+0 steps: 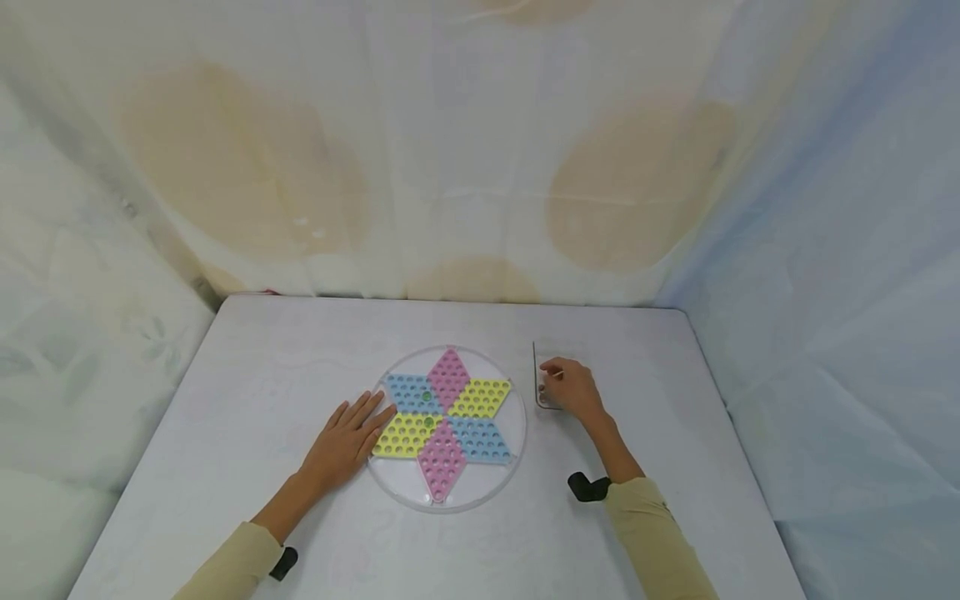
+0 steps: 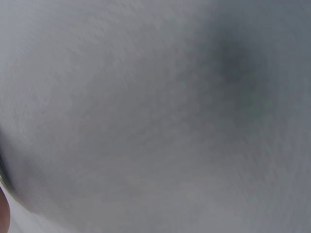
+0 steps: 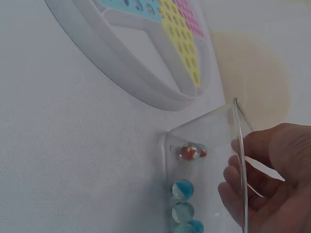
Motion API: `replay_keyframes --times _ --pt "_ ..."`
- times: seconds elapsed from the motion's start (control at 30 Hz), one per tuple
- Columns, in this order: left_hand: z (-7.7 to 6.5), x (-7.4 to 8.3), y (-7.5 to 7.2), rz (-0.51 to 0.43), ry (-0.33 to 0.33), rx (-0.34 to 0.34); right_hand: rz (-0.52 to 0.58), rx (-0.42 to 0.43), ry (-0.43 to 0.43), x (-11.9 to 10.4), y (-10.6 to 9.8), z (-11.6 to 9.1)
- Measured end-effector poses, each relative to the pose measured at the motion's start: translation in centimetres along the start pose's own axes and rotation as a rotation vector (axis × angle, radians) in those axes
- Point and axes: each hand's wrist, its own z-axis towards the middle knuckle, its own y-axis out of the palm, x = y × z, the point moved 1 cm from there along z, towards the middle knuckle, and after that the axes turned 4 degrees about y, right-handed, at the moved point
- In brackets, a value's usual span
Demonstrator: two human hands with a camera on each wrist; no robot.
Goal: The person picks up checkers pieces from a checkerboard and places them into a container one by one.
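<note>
My left hand (image 1: 347,442) lies flat with its fingers spread, the fingertips over the left rim of a round Chinese checkers board (image 1: 517,467). Two green marbles, an upper marble (image 1: 427,397) and a lower marble (image 1: 428,422), sit in the board's holes. To the right of the board, my right hand (image 1: 573,387) reaches in over a clear plastic box (image 3: 209,121), its fingers loosely bent and a gap showing below the index finger. No marble shows between its fingertips. Inside the box lie a red-and-white marble (image 3: 189,152) and several blue and clear marbles (image 3: 182,189).
The board and box stand on a white-covered table (image 1: 315,333). Pale curtains (image 1: 465,167) with tan circles hang behind it, and more fabric hangs at both sides. The left wrist view shows only blurred grey surface and a bit of finger.
</note>
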Motion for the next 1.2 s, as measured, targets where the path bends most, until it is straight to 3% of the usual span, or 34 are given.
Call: replay_keyframes --times 0.3,0.57,1.0,1.2 --pt "0.2 -0.1 0.0 0.001 0.008 0.001 0.087 0.054 -0.072 -2.3 -0.3 -0.7" --pt "0.2 0.0 0.0 -0.011 -0.011 -0.025 0.116 0.046 -0.163 -4.7 1.5 -1.7" --pt "0.3 0.4 -0.6 0.001 -0.027 -0.072 0.137 -0.099 -0.333 -7.2 6.6 -3.7" --pt "0.3 0.1 -0.3 0.003 -0.032 -0.075 0.133 -0.167 -0.338 -8.4 8.7 -4.5"
